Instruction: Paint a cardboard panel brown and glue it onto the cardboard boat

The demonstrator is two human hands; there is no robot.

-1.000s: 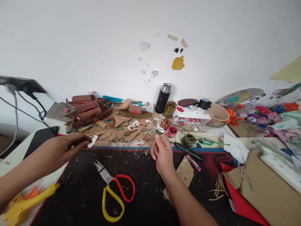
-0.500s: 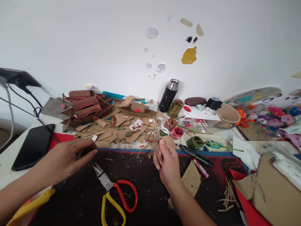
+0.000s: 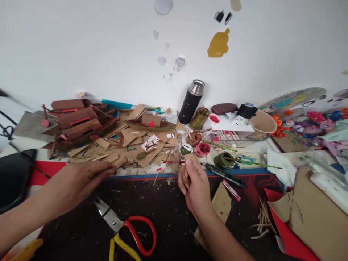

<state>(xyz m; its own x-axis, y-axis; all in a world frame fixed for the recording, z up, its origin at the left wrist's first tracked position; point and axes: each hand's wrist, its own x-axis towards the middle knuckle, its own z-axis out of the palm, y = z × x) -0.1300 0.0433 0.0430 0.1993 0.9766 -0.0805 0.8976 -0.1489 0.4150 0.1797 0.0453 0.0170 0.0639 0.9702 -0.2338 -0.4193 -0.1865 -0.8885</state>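
My left hand hovers at the near edge of the scrap pile, its fingers drawn together and pointing right. What lies between its fingertips, if anything, is too small to make out. Fingers curled into a pinch, my right hand is above the dark mat, close to the paint pots. Whatever it holds is hidden. Between the hands lie scissors with one red and one yellow handle, blades parted. Beyond them are cut cardboard scraps and a small model boat with a red dot on its cabin.
Several brown model boats are stacked at the left. A black flask stands against the wall. Open paint pots, red and green, sit beyond my right hand, with a cutter nearby. A phone lies far left.
My left hand has moved right toward the scraps relative to the table, and its fingers have closed together. My right hand keeps its pinch. The view has shifted right and downward.
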